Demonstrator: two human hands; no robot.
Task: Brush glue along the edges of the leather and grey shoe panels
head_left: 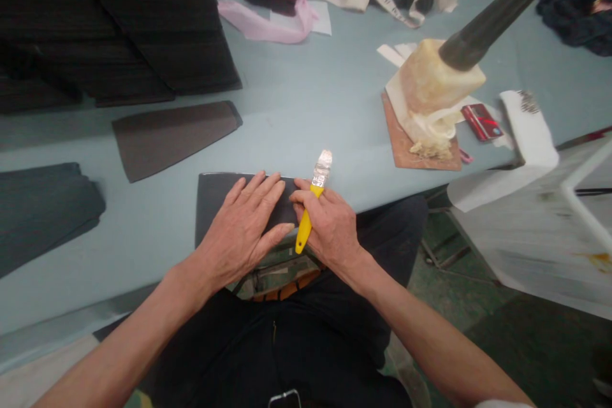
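My left hand [248, 220] lies flat on a dark fabric piece [210, 201] at the table's front edge, fingers stretched out and thumb apart. A pale line runs along the far edge of that piece. In my right hand [332, 223] is a brush [305, 226] with a yellow handle, its whitish, crusted bristle end pointing away from me. The fingertips of this hand also touch the right end of the dark piece. Part of the piece is hidden under both hands.
Left of my hands lie a brown fabric piece [174, 140] and dark green pieces [48, 210]. Tall dark stacks [119, 25] stand behind. To the right, a glue-smeared container [425, 86] with a dark tube sits on a brown board [401, 150], beside a red box [482, 122].
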